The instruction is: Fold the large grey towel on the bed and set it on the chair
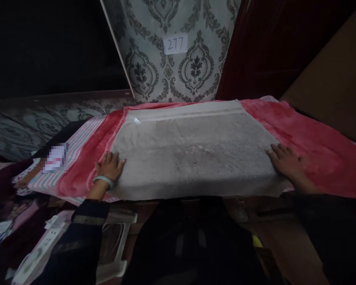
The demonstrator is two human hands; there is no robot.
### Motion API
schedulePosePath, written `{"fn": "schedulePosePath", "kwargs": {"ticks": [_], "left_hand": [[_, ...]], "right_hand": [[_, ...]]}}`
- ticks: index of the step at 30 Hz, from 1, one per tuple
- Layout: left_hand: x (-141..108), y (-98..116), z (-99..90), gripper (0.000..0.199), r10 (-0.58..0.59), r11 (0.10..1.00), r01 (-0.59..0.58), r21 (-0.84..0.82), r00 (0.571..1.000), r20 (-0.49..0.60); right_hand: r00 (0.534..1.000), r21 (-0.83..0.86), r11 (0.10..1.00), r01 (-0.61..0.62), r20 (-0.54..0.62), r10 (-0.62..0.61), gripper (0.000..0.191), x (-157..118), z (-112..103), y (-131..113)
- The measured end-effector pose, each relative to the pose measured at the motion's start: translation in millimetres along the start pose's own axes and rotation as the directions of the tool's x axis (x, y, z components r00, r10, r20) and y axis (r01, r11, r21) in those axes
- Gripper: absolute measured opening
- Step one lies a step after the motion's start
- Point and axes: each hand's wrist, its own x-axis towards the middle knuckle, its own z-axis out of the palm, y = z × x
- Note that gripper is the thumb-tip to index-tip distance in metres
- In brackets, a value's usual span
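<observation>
A grey towel [190,150] lies spread flat over a red blanket [317,146] on a raised surface. A small white tag shows near the towel's far left corner. My left hand [109,168], with a bracelet at the wrist, rests with fingers spread on the towel's left edge, partly over the blanket. On the right edge lies my right hand [286,162], palm down with its fingers apart. Neither hand grips anything. The towel's near side hangs over the front edge.
Behind is patterned wallpaper with a paper [175,43] reading 277. A dark screen [53,47] stands at the back left. At the lower left are a white power strip [43,247], a white stool [121,241] and piled cloths. A brown panel [332,79] stands right.
</observation>
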Motion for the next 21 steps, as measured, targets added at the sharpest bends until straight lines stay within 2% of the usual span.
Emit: {"fn": "schedulePosePath", "kwargs": {"ticks": [2,4,6,8,9,11,13,16,19,21], "left_hand": [[-13.7,34.0,-6.4,0.057,0.061,0.998,-0.061,-0.025,0.998,0.011],[-25.0,79.2,-13.3,0.055,0.212,0.975,-0.211,-0.072,0.977,0.003],[-35.0,128.2,-17.9,0.058,0.399,0.908,-0.399,-0.129,0.916,-0.031],[-44.3,171.5,-17.6,0.063,0.553,0.816,-0.557,-0.157,0.83,-0.071],[-48.7,188.7,-15.4,0.065,0.592,0.786,-0.596,-0.162,0.802,-0.08],[-56.5,211.4,-8.0,0.065,0.603,0.779,-0.608,-0.155,0.794,-0.082],[-61.8,219.1,0.3,0.063,0.569,0.807,-0.577,-0.131,0.817,-0.093],[-63.6,209.0,8.0,0.062,0.555,0.817,-0.568,-0.098,0.821,-0.133],[-60.3,180.8,10.7,0.064,0.546,0.823,-0.563,-0.077,0.821,-0.168],[-57.1,151.8,13.8,0.065,0.488,0.86,-0.507,-0.055,0.85,-0.198]], "right_hand": [[0.998,0.007,0.999,-0.031,-0.056,0.032,0.053,-17.5,-3.9,-33.2],[0.986,0.061,0.991,0.121,-0.125,-0.113,0.052,-35.1,-6.2,-83.2],[0.94,0.138,0.933,0.333,-0.126,-0.317,0.05,-53.1,-5.0,-140.1],[0.861,0.172,0.844,0.509,-0.091,-0.5,0.049,-70.8,-0.4,-191.5],[0.833,0.177,0.815,0.552,-0.067,-0.55,0.049,-78.9,2.7,-211.9],[0.819,0.166,0.804,0.571,-0.059,-0.57,0.048,-92.3,9.1,-238.5],[0.821,0.152,0.808,0.57,-0.08,-0.565,0.048,-100.4,13.7,-247.0],[0.813,0.132,0.803,0.581,-0.114,-0.57,0.048,-100.5,15.7,-234.5],[0.845,0.093,0.842,0.531,-0.131,-0.519,0.048,-88.6,15.3,-199.4],[0.89,0.058,0.896,0.441,-0.157,-0.428,0.047,-78.5,16.2,-163.7]]}}
